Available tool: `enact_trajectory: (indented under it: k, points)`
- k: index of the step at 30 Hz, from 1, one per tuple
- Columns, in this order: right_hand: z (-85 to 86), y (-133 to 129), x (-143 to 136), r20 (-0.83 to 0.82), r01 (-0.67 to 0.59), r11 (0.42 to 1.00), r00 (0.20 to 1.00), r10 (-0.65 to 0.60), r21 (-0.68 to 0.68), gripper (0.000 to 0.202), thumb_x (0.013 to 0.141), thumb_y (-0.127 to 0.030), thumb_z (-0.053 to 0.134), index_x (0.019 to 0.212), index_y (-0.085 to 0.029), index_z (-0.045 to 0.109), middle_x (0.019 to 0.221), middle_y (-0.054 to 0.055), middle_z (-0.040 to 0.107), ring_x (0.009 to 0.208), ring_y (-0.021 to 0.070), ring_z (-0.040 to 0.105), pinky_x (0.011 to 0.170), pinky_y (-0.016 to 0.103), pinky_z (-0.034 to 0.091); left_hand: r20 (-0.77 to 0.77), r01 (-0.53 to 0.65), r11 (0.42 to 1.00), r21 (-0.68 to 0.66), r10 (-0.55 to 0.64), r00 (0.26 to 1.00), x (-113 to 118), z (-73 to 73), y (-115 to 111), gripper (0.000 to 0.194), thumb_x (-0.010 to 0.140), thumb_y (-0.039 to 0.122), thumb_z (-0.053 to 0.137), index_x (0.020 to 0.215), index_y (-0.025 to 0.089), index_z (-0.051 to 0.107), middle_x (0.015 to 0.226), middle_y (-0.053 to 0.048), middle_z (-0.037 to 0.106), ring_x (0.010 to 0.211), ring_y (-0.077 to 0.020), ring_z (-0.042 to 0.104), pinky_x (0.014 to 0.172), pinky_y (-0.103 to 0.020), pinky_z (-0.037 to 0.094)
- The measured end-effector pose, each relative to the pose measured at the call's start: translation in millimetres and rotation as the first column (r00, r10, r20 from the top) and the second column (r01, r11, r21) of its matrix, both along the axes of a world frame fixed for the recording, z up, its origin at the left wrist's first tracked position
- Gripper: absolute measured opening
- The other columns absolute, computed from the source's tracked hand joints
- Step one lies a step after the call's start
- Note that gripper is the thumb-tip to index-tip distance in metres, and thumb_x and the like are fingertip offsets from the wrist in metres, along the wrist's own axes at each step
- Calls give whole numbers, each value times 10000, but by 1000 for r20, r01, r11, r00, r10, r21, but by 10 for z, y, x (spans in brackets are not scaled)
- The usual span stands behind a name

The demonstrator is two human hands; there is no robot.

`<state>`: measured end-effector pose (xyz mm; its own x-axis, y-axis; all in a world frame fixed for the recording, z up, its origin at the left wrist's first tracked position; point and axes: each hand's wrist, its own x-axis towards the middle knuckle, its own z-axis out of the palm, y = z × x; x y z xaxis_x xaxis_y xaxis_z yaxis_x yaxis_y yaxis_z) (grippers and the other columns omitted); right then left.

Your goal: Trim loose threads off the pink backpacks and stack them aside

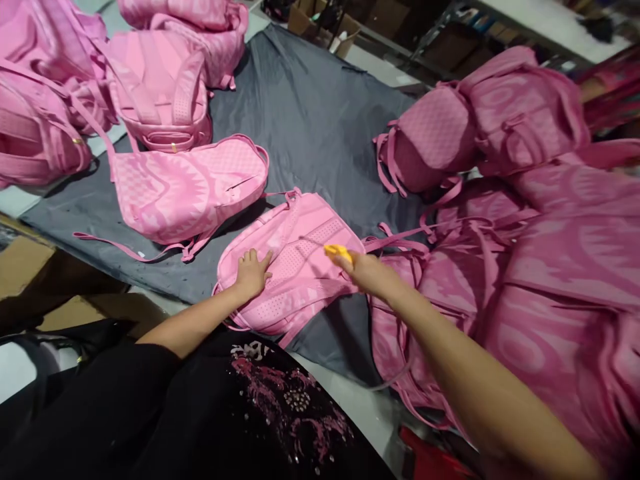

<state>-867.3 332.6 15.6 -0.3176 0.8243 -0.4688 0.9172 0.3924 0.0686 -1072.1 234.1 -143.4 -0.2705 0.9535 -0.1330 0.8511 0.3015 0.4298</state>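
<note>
A pink backpack (295, 260) lies back side up on the grey cloth (320, 127), straps showing. My left hand (251, 272) rests flat on its left part, fingers spread. My right hand (363, 270) is at the backpack's right edge and grips a small yellow tool (339, 252), whose tip points over the mesh back panel. What kind of tool it is cannot be made out.
Another pink backpack (187, 190) lies face up just beyond on the cloth. More pink backpacks are piled at the far left (45, 113), at the back (165, 87) and in a big heap at the right (540, 220). Cardboard boxes (323, 23) stand behind.
</note>
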Motion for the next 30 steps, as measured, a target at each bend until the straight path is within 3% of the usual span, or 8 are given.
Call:
enact_trajectory:
  k: [6,11,15,18,20,22,26,30]
  points:
    - [128,29,422,146,145,989,978,-146,16,677,982,-610,226,1173,-104,634,861,160,708,767,252,683,729,346,475,24,299,929,219,-312,950,496,151,-251,662,901,430,545,1505,247,344,1612,-156,176,1428,-382,240,1117,-546,258]
    - [224,-238,753,45,229,923,973,-226,-311,525,991,-529,319,1173,-133,612,701,85,680,529,183,625,599,292,465,413,255,966,33,-245,877,858,-101,-350,605,760,311,699,1329,152,570,1420,-240,485,1332,-459,379,1083,-632,280]
    - [211,-598,1042,-14,373,916,925,-379,-147,551,1003,-529,268,1137,-110,600,645,71,648,470,156,588,571,268,431,884,-35,999,-37,49,465,558,-253,-176,415,857,415,585,1174,153,634,1073,-176,701,1073,-341,635,895,-471,516]
    - [119,-822,1161,-154,187,845,942,-299,-500,457,1001,-464,321,1035,-130,631,664,62,665,565,172,620,608,256,454,918,-121,948,-296,317,239,372,-255,-107,481,924,460,466,1250,113,538,983,-188,703,766,-284,703,596,-385,551]
    - [71,-860,1178,-200,171,839,929,-313,-517,449,1001,-447,319,1038,-133,638,679,63,671,595,183,627,623,262,464,881,-170,940,-296,338,332,407,-219,-140,470,947,417,426,1310,130,506,1108,-198,670,812,-285,699,604,-394,557]
    - [65,-811,1170,-203,346,902,894,-400,-258,504,1008,-466,272,1162,-122,607,694,77,673,574,191,624,621,275,456,825,-173,975,-140,212,523,548,-167,-209,429,946,343,447,1347,209,525,1349,-159,560,1059,-308,636,781,-440,560]
    - [96,-740,1151,-173,373,924,908,-383,-89,551,998,-537,286,1314,-166,542,822,100,711,642,211,656,656,295,447,291,149,978,147,-187,938,845,-94,-295,444,906,245,525,1339,323,581,1586,-73,278,1334,-383,362,1034,-589,383]
    - [-59,-1056,1104,-74,392,919,918,-389,44,513,990,-540,342,1251,-173,587,1023,149,714,881,279,683,694,321,451,167,269,957,109,-284,944,825,-138,-192,438,920,311,521,1350,267,589,1497,-144,401,1269,-385,407,1014,-592,383]
